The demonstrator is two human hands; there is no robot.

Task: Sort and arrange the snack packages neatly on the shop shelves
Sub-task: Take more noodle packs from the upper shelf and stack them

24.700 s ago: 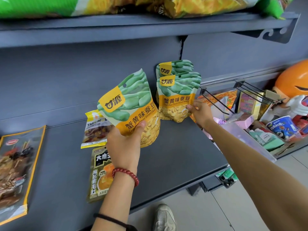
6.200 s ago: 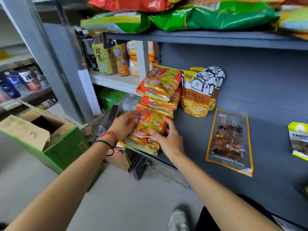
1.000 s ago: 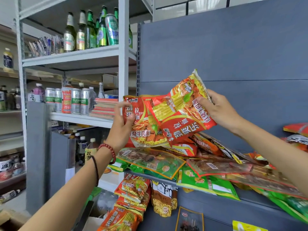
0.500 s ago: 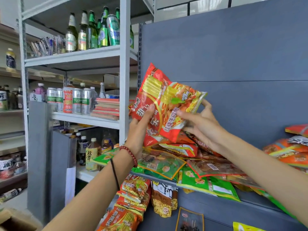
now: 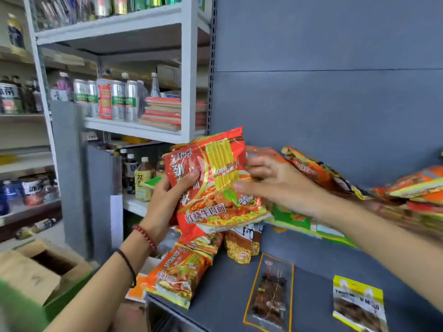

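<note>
a blue-grey panel wall (image 5: 323, 104) fills the right. to its left, a white metal rack (image 5: 189, 68) holds drink cans (image 5: 118, 99) and bottles (image 5: 143, 176). an open cardboard box (image 5: 36, 271) sits on the pale floor (image 5: 55, 233) below.

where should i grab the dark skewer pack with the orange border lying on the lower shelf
Pinch the near short edge of the skewer pack, coming from the front of the shelf. It lies flat, long side running front to back, so nothing to wrap; the sealed border gives a thin lip. The right hand is open; the left hand grips the noodle packet.
</note>
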